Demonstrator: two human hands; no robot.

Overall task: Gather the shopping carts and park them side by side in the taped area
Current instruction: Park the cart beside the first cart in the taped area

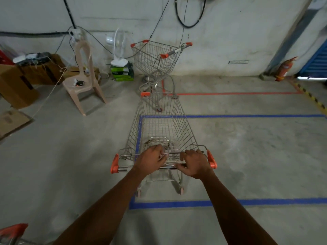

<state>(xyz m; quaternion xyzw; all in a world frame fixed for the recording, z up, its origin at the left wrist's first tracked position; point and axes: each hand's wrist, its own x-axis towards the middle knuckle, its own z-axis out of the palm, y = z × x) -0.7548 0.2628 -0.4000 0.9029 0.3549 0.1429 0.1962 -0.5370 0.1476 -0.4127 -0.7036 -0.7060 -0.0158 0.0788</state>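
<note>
Here both hands, left hand [151,160] and right hand [194,164], curl round the chrome handle bar of a silver wire-mesh shopping cart with orange plastic corners [159,128], standing over the blue tape rectangle [230,203] on dusty grey concrete. Beyond it, a second matching wire cart [155,59] near the wall, apparently straddling the orange tape line [237,93]. Left of that cart, a beige plastic chair [83,80].

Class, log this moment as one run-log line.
left hand + right hand: grip near cart handle | cart: in blue tape | second cart: by wall
</note>
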